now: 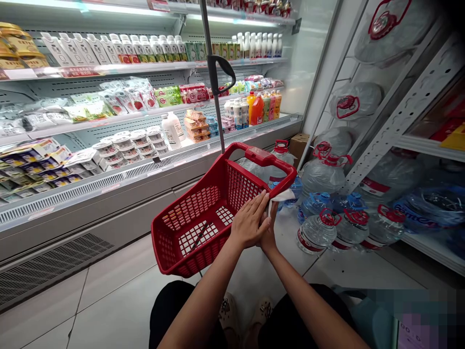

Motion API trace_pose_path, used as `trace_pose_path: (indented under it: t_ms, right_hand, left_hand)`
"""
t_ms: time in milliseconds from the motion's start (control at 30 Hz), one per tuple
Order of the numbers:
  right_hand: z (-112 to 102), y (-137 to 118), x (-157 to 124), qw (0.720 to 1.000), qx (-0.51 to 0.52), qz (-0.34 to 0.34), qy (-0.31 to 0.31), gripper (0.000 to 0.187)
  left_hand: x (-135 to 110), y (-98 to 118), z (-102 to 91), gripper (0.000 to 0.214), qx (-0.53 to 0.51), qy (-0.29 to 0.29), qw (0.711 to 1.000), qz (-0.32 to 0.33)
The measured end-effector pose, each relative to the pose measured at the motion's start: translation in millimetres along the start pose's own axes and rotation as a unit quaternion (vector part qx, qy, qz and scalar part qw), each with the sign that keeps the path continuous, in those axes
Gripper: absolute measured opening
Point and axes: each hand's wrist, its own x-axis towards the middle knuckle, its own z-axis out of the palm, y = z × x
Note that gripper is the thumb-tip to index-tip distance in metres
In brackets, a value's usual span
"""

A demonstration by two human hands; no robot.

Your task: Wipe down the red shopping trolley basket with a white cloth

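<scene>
Both forearms rise from six o'clock and meet at centre: left hand lies flat, grip wide, along the rim of the tilted red basket. The right hand (half hidden) pinches a white cloth at one o'clock. I'd brace the rim firmly while wiping. Water jugs stand at three.

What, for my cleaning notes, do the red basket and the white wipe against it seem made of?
Red basket: moulded plastic, slightly glossy, judging by its uniform colour and one-piece lattice walls. White wipe: soft tissue or thin cloth, matte; it crumples at the rim, but which cannot be told.
</scene>
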Motion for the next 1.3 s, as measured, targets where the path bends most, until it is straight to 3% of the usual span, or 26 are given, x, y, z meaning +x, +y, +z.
trace_pose_path:
  t_ms: [100,233,300,433,500,567,667,833,933,1067,1300]
  right_hand:
    - [-14,5,41,0.976,0.103,0.129,0.138,0.072]
    - [-31,12,78,0.97,0.105,0.134,0.171,0.076]
    - [-31,7,68,0.975,0.102,0.125,0.153,0.074]
    - [-17,-12,13,0.987,0.095,0.104,0.073,0.067]
    - [-11,-19,-11,0.986,0.102,0.11,0.069,0.066]
    - [-14,-17,-24,0.982,0.104,0.125,0.097,0.065]
    - [-34,3,-25,0.97,0.088,0.152,0.169,0.063]
    - [-78,44,6,0.939,0.065,0.159,0.298,0.065]
    - [-79,42,33,0.954,0.058,0.136,0.26,0.066]
    - [-54,19,54,0.977,0.078,0.101,0.173,0.075]
    - [-39,-2,31,0.985,0.075,0.066,0.14,0.067]
  left_hand:
    - [-1,0,0.2,0.07,0.0,0.0,1.0,-0.001]
    - [0,0,1.2,0.072,-0.008,-0.003,1.0,-0.004]
    - [1,1,1.7,0.072,-0.009,-0.002,1.0,-0.007]
    - [1,1,1.2,0.074,-0.006,-0.003,1.0,-0.008]
    - [0,1,-0.5,0.075,-0.006,-0.003,1.0,-0.009]
    - [-3,1,-2.7,0.074,-0.006,-0.005,1.0,-0.008]
    - [-6,3,-5.7,0.075,-0.008,-0.011,1.0,-0.002]
    - [-5,8,-5.3,0.076,-0.008,-0.009,1.0,-0.004]
    - [-2,10,-2.7,0.077,-0.01,-0.005,1.0,-0.006]
    - [-2,11,-1.6,0.077,-0.02,-0.007,1.0,0.004]
    - [-2,10,-0.6,0.078,-0.026,-0.004,1.0,0.007]
